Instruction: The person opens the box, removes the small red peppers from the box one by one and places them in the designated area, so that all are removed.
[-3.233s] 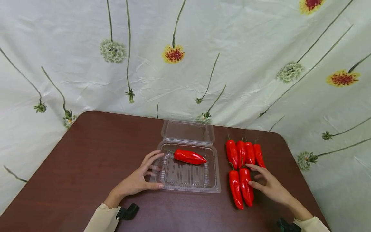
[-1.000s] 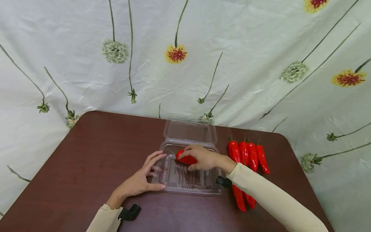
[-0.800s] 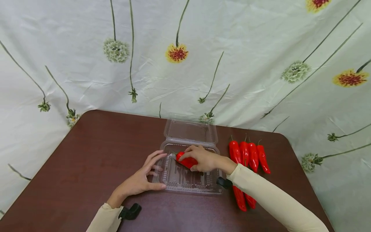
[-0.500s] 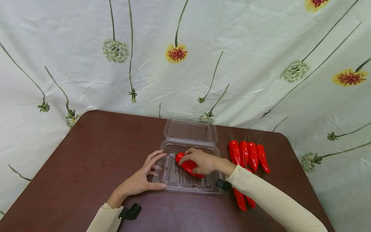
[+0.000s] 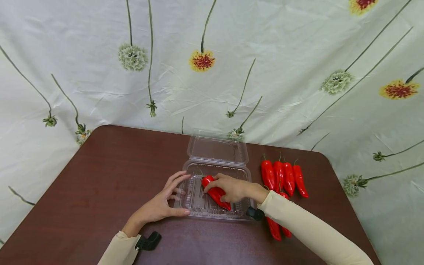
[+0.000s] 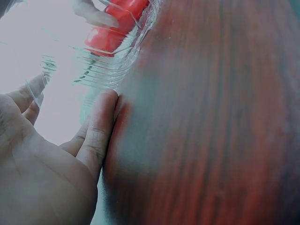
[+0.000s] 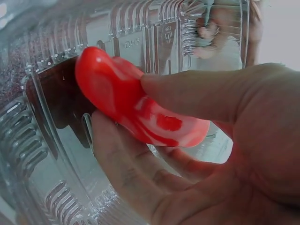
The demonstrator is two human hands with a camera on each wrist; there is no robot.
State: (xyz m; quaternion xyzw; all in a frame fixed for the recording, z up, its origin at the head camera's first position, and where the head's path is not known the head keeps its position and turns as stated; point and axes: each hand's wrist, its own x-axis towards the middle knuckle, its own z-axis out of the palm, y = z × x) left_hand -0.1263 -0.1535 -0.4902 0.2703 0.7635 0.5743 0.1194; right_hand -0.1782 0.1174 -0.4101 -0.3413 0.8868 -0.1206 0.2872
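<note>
A red chili pepper (image 5: pixel 217 195) with a thin green stem lies slantwise in the tray of a clear plastic clamshell container (image 5: pixel 218 218). My right hand (image 5: pixel 236 189) pinches it between thumb and fingers; in the right wrist view the thumb presses one side of the pepper (image 7: pixel 115 91) and the fingers the other. My left hand (image 5: pixel 159 205) is spread at the container's left side, fingertips at the rim and thumb by the near left corner. In the left wrist view its fingers (image 6: pixel 96 133) stretch straight against the clear wall.
The container's lid (image 5: pixel 218 150) is folded back toward the far edge of the brown table (image 5: pixel 132 165). To the right lie more red peppers (image 5: pixel 289 179) in a row, with two nearer ones partly under my right forearm. A floral cloth (image 5: pixel 212 84) hangs behind.
My right hand went from the peppers at right into the container and took hold of the pepper there. It has turned from nearly crosswise to a slant, tip toward me. The left hand stayed put.
</note>
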